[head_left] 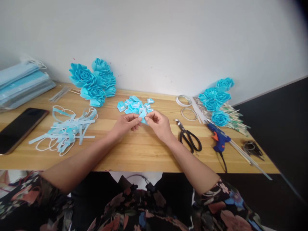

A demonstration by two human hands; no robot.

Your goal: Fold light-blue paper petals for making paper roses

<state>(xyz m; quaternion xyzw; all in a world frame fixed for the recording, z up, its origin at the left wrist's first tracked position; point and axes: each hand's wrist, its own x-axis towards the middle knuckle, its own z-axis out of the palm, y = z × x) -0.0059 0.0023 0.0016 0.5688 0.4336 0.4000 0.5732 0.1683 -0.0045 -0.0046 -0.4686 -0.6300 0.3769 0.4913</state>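
Observation:
My left hand (126, 124) and my right hand (159, 123) meet over the middle of the wooden table (134, 154). Both pinch one small folded blue piece (143, 118) between fingertips and thumbs. Just behind it lies a pile of several similar folded blue pieces (134, 105). Both hands are closed in a pinch.
Blue flowers (93, 81) lean at the back left, more blue flowers on sticks (216, 102) at the right. Cut strips and ear loops (67, 130), a phone (19, 128) and stacked face masks (21, 83) lie left. Scissors (189, 138), a glue gun (218, 139) and tape rolls (185, 106) lie right.

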